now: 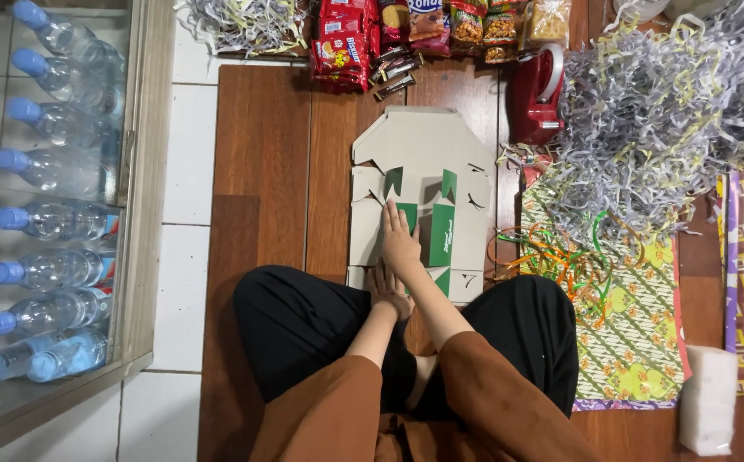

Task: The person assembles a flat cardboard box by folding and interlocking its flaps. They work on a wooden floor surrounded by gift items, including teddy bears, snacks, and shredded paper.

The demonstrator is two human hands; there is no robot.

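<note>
- The right hand [399,244] lies open and flat, palm down, fingers stretched forward, pressing on the flat unfolded grey cardboard box blank with green printed flaps [419,201].
- The left hand [387,295] sits just behind the right, at the near edge of the cardboard; the right wrist crosses over it and hides most of it, so whether it is open or grips the edge cannot be told.
- The cardboard lies on the brown wooden floor [260,154] straight ahead of both hands, its near edge hidden by the hands and the black-trousered knees [303,325].
- Rust-brown sleeves [337,402] cover both forearms and are cut off at the bottom edge.
- Right of the hands, tangled orange and green ribbon [560,257] lies on a green-and-yellow patterned wrapping sheet [628,334].
- Farther right and ahead, a large heap of grey and yellow shredded paper [663,111] covers part of that sheet.
- Ahead and right of the hands stands a red tape dispenser [534,98].
- Ahead of the hands lie red and orange snack packets [406,34], cut off at the top.
- Far left, clear plastic water bottles with blue caps [47,214] lie behind glass.
</note>
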